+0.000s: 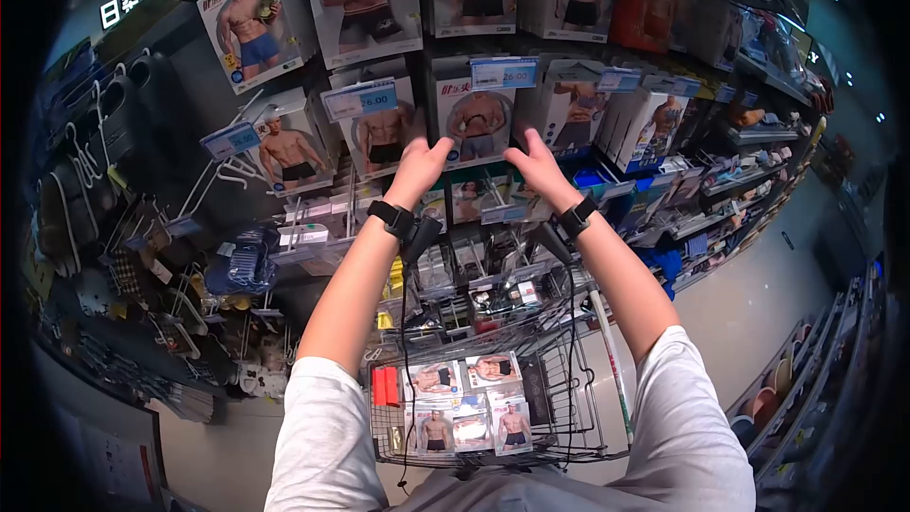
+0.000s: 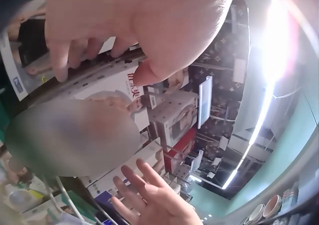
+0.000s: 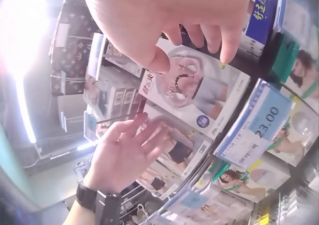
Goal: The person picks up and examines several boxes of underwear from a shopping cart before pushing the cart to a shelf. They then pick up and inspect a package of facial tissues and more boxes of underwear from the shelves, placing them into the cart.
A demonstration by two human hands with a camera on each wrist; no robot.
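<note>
Both hands are raised, fingers loosely spread and holding nothing: left hand [image 1: 418,167] and right hand [image 1: 537,168] flank a hanging box [image 1: 477,120] on the rack. Several boxes already lie in the cart [image 1: 569,389]; this one remains unpicked.

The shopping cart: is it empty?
No, the shopping cart holds several flat boxes printed with pictures and a red pack.
</note>
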